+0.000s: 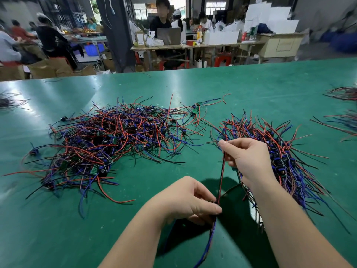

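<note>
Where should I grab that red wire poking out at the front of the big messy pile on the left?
Pinch the red wire near its loose tip, coming from the near side. That curved end lies alone on the green table, clear of the tangled pile.

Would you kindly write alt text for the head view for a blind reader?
The left hand grips the lower end of a red-and-black wire pair while the right hand pinches its top, above a green table strewn with wire heaps.

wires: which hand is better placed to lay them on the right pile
Likely right: the right hand pinches the wires next to the right pile; the left hand holds them farther off.
</note>
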The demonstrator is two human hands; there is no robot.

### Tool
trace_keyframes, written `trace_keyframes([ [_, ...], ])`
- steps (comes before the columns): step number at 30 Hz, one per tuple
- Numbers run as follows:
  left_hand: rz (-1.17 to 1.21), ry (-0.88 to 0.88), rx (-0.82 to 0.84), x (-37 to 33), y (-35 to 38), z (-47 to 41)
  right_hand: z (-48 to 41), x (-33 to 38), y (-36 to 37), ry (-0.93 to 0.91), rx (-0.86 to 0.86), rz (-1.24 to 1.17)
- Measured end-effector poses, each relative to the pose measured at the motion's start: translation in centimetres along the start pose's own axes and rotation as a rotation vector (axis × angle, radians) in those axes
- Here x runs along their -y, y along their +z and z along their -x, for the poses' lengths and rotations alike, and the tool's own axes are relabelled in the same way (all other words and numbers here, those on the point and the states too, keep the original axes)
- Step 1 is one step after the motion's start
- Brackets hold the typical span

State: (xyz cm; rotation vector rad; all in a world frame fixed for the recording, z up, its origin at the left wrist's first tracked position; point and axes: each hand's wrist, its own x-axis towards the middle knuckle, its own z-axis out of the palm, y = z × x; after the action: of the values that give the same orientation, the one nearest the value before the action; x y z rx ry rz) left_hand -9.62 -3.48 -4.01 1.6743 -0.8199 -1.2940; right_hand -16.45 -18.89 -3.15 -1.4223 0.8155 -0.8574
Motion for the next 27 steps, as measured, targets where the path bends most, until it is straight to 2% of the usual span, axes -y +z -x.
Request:
trace_keyframes([
  [3,-0.023,-0.019,0.011,0.0,-0.3,0.1,0.3,0.4,-0.2,0.055,-0.015,-0.055],
  [9,-0.081,-0.019,0.098,0.0,-1.0,0.4,0.3,1.0,-0.1,0.285,0.064,-0.275],
  [12,-0.106,-0.029,0.236,0.1,-1.1,0.7,0.1,1.2,0.0,0.313,0.076,-0.422],
  [14,-0.065,0.024,0.231,0.1,-1.2,0.7,0.1,1.4,-0.1,0.306,0.105,-0.505],
  [18,0.218,0.256,0.016,-0.7,-2.1,1.1,0.2,1.2,0.0,0.345,0.18,-0.444],
  [23,0.731,0.588,-0.428,-1.6,-2.6,0.7,0.7,0.6,0.4,0.434,0.447,-0.165],
  [27,0.849,0.686,-0.691,-1.5,-2.6,-0.1,1.4,0.2,0.8,0.475,0.593,-0.115],
])
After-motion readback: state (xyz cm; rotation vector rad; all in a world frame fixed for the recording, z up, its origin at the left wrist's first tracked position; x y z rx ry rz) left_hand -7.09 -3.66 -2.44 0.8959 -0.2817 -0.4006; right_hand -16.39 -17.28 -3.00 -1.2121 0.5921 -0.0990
